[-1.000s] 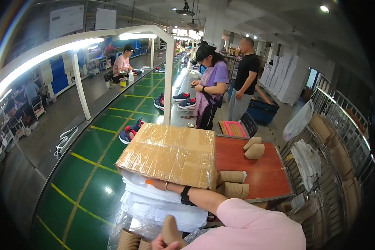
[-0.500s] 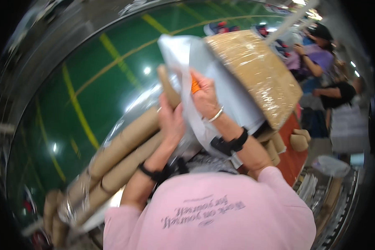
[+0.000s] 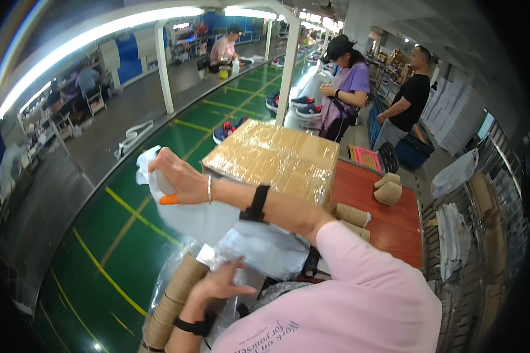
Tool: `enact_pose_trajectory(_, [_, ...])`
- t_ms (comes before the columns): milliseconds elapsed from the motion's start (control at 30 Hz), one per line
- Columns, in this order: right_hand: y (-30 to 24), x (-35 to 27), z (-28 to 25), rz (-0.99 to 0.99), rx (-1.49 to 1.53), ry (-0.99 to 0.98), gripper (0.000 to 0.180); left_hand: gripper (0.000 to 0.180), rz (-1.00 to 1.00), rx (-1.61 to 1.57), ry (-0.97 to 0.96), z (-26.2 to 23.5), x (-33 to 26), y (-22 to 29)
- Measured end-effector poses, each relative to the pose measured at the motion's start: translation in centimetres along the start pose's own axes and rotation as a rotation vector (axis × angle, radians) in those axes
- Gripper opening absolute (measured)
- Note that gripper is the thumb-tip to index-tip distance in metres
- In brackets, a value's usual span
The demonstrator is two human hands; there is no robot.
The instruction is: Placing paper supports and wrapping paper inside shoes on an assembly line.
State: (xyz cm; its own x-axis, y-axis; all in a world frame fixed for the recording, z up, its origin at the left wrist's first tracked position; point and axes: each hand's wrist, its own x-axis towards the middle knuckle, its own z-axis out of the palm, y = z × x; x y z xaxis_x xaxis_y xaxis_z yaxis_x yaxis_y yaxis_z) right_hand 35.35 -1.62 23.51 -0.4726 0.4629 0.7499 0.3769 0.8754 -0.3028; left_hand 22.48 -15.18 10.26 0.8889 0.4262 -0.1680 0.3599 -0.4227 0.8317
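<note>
My right hand (image 3: 178,176), an orange finger cover on one finger, is closed round the edge of a thin white paper sheet (image 3: 197,220). It stretches out to the left over the green belt, and the sheet hangs below it. Lower down, my left hand (image 3: 222,283) has its fingers apart and seems to hold nothing. Close beside it lies a long nested stack of brown moulded paper forms (image 3: 175,300) in clear plastic. More white sheets (image 3: 271,250) lie between my arms, partly hidden by my right forearm.
A taped brown carton (image 3: 277,156) stands ahead, on a red table (image 3: 394,235) with brown moulded forms (image 3: 388,193). The green belt (image 3: 118,235) carries dark shoes (image 3: 306,109) further off. Two people stand at the far right. A white post (image 3: 287,76) rises behind the carton.
My right hand has swung left and outward with the white sheet. My left hand has moved down, off the brown form it was touching. The view has tilted up.
</note>
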Motion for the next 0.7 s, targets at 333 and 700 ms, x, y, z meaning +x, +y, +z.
enact_pose_trajectory(333, [-5.8,-3.4,0.1,0.364,0.354,0.650,0.074,0.061,0.729,-1.719,0.857,-7.5,3.9,6.7])
enact_pose_trajectory(700, [-9.3,-6.7,-1.4,0.521,0.481,0.775,0.088,0.043,0.469,-1.400,0.877,-10.4,1.7,7.2])
